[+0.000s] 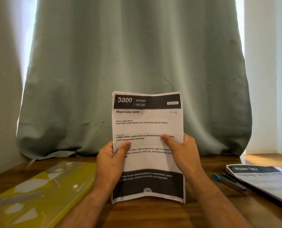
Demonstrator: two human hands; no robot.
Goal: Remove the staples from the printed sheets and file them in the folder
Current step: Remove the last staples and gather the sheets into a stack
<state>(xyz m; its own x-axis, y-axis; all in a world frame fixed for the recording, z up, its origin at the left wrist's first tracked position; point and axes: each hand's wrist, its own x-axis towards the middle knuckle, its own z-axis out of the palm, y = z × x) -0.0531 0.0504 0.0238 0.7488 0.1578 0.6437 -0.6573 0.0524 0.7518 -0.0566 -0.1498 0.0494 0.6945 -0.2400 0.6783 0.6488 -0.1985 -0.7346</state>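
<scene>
I hold a printed sheet set point(147, 125) upright above the wooden table point(202, 211); its heading reads "Wash baby bottle". My left hand point(111, 159) grips its left edge with the thumb across the front. My right hand point(179, 149) grips the right edge, thumb on the text. The bottom edge hangs just over the tabletop. A yellow folder point(38, 193) lies flat at the left. I cannot make out any staple on the held sheets.
A stack of more printed sheets point(267, 180) lies at the right edge of the table. A dark tool with a blue tip point(227, 181) lies beside that stack. A green curtain point(133, 63) hangs behind the table.
</scene>
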